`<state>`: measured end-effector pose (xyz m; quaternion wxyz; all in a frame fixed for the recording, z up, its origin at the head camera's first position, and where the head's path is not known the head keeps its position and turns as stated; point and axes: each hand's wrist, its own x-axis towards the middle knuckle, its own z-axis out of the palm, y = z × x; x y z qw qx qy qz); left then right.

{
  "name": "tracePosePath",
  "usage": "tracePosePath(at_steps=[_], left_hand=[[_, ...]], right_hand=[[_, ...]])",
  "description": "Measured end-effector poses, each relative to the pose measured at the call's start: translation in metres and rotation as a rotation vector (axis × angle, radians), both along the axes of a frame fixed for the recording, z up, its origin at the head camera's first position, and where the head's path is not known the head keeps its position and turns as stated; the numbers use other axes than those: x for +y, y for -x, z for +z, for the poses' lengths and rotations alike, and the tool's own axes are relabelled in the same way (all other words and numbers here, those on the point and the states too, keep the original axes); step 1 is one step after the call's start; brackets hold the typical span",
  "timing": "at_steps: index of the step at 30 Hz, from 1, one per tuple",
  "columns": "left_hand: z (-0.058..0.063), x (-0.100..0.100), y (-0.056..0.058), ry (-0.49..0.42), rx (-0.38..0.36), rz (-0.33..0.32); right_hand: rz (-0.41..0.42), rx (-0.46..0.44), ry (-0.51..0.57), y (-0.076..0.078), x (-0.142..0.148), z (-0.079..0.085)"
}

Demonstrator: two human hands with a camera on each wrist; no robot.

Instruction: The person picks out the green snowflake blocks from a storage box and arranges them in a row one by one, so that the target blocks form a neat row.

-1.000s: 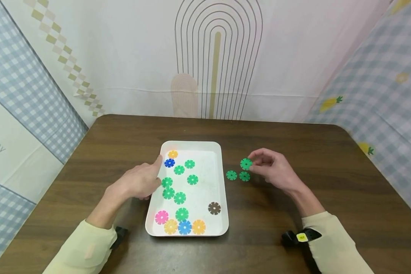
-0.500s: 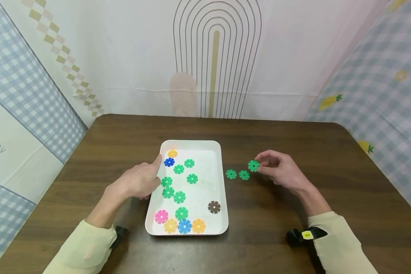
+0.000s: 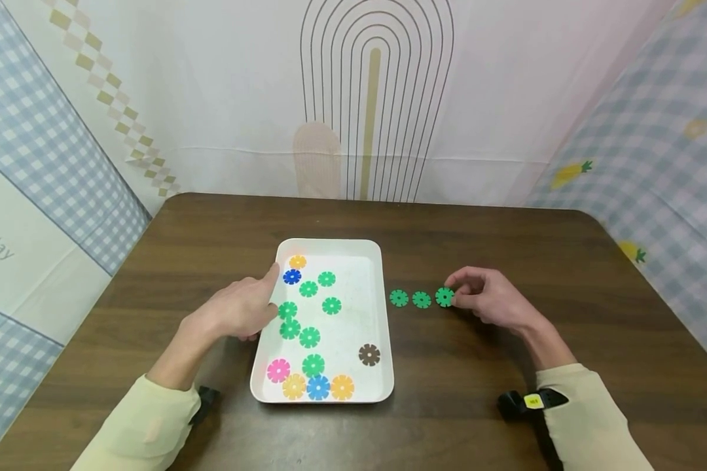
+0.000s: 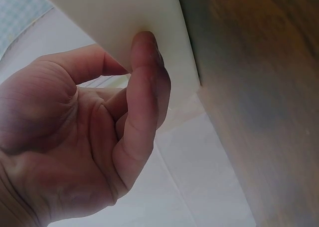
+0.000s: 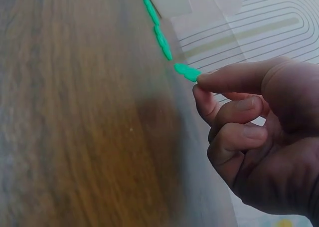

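My right hand [image 3: 495, 297] pinches a green notched plastic disc [image 3: 444, 297] between thumb and index finger, close over the table right of the tray. In the right wrist view this green disc [image 5: 187, 72] is seen edge-on, its far end near the row. Two more green discs, a middle one [image 3: 421, 299] and a left one [image 3: 398, 297], lie in line between it and the tray. My left hand [image 3: 241, 307] grips the left wall of the white tray [image 3: 383, 314]. In the left wrist view, fingertips [image 4: 144, 42] press the tray's outer wall.
Inside the tray lie several green discs [image 3: 309, 337], a brown one [image 3: 369, 354], a pink one [image 3: 279, 370], two blue ones and several yellow-orange ones [image 3: 342, 387]. The dark wooden table [image 3: 448, 418] ends at a printed cloth [image 3: 241, 98] behind.
My right hand has moved right and toward me, bringing the green disc down to the right end of the row. My left hand and the tray have stayed put.
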<state>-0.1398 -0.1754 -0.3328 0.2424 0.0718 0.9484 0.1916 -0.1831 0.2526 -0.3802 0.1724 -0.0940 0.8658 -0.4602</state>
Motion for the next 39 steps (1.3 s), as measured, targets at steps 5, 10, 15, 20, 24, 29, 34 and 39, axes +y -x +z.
tracePosePath(at_steps=[5,10,15,20,24,29,34,39], left_hand=[[-0.0001,0.0005,0.0003,0.003,0.001,-0.001],[-0.0004,0.0009,-0.0005,-0.002,0.004,-0.004],[-0.0002,0.0010,-0.0010,-0.006,0.007,0.001],[-0.0004,0.0012,-0.0013,-0.005,0.009,0.002],[-0.0004,0.0010,-0.0015,-0.009,0.012,-0.002],[0.0000,0.0013,-0.0014,-0.013,0.014,-0.004],[-0.0010,0.0013,-0.0012,-0.007,0.017,-0.005],[-0.0017,0.0013,-0.0014,-0.004,0.011,0.001]], right_hand=[[0.014,-0.019,-0.023,0.0011,0.0008,-0.0012],[0.010,-0.021,-0.045,0.0006,0.0007,-0.0013],[0.008,-0.021,-0.054,0.0007,0.0002,-0.0016],[0.002,-0.027,-0.057,0.0011,-0.0001,-0.0026],[-0.001,-0.028,-0.059,0.0012,-0.0007,-0.0036],[-0.003,-0.024,-0.063,0.0013,-0.0005,-0.0040],[-0.002,-0.015,-0.064,0.0012,-0.0004,-0.0045],[-0.002,-0.012,-0.067,0.0009,-0.0007,-0.0043]])
